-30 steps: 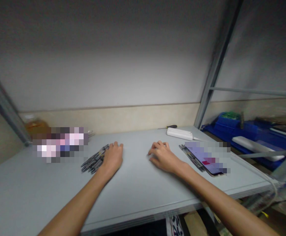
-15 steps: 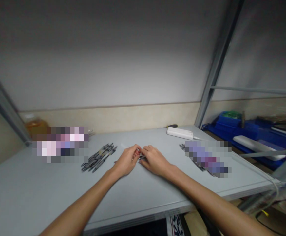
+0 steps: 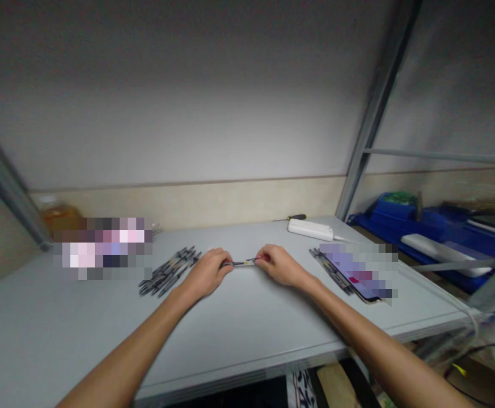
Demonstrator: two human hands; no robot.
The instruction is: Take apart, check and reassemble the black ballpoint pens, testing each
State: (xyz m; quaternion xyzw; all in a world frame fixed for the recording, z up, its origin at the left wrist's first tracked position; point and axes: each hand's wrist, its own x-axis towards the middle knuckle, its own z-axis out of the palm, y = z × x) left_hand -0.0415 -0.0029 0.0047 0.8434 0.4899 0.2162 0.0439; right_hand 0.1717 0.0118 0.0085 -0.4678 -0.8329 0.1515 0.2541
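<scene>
Head view: slim pen (image 3: 242,263) held crosswise at the desk (image 3: 230,328).
Left hand (image 3: 210,271) and right hand (image 3: 279,265) each pinch an end; loose pens (image 3: 168,272) lie leftward.

Pen pile (image 3: 168,273) left of phone (image 3: 352,275)

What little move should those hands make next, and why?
Perhaps the left hand should hold steady while the right hand gently adjusts its end: they appear to pinch opposite ends of the slim pen-like item between them.
</scene>
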